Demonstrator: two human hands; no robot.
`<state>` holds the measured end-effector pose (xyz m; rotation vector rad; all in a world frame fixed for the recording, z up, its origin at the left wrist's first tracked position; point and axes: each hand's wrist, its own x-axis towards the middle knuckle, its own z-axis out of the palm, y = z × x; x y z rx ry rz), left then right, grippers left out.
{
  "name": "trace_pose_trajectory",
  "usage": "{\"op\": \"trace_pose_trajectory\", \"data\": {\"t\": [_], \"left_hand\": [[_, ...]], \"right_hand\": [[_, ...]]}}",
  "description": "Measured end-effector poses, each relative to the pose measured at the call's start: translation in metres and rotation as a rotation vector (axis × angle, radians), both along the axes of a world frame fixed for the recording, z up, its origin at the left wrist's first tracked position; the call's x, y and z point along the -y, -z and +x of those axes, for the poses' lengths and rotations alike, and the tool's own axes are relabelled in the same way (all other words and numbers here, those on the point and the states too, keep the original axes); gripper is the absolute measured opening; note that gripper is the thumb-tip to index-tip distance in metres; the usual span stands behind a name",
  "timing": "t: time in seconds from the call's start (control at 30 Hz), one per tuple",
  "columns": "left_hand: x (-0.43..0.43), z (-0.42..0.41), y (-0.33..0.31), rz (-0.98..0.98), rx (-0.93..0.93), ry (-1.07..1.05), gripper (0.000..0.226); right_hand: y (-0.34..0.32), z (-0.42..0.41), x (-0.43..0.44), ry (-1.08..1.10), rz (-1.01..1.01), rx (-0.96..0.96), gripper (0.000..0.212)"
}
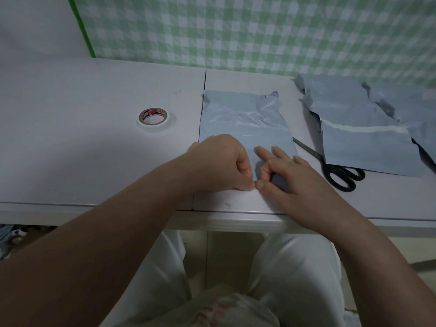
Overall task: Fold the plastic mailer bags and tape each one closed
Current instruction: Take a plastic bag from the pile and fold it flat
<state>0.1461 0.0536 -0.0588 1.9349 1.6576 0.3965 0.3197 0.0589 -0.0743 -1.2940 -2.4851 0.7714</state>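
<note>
A grey plastic mailer bag (245, 119) lies flat on the white table (94, 149) in front of me. Both hands meet at its near edge. My left hand (219, 161) has curled fingers and pinches that edge between thumb and forefinger. My right hand (290, 175) pinches the same edge right beside it, its other fingers spread over the bag. A roll of white tape (153, 119) lies flat to the left of the bag, apart from both hands.
A pile of several grey mailer bags (368, 128) lies at the right. Black-handled scissors (339, 173) lie between that pile and the bag, partly under the pile. A green checked cloth (259, 31) hangs behind the table. My lap shows below the front edge.
</note>
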Motion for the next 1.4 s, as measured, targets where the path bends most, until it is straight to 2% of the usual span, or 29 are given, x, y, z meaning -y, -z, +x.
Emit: {"op": "trace_pose_trajectory", "data": {"t": [0.37, 0.77, 1.1, 1.4], "left_hand": [[0.004, -0.017, -0.007, -0.009, -0.071, 0.061, 0.006], [0.012, -0.052, -0.007, -0.038, -0.092, 0.046, 0.018], [0.015, -0.068, -0.005, -0.033, -0.098, 0.065, 0.023], [0.020, -0.072, -0.004, -0.020, -0.103, 0.066, 0.019]], "right_hand": [[-0.001, 0.012, -0.003, 0.012, -0.040, -0.008, 0.024], [0.000, 0.031, -0.008, 0.053, -0.046, -0.026, 0.018], [0.000, 0.047, -0.011, 0.110, -0.091, -0.156, 0.017], [-0.006, 0.063, -0.012, 0.141, -0.122, -0.167, 0.016]]}}
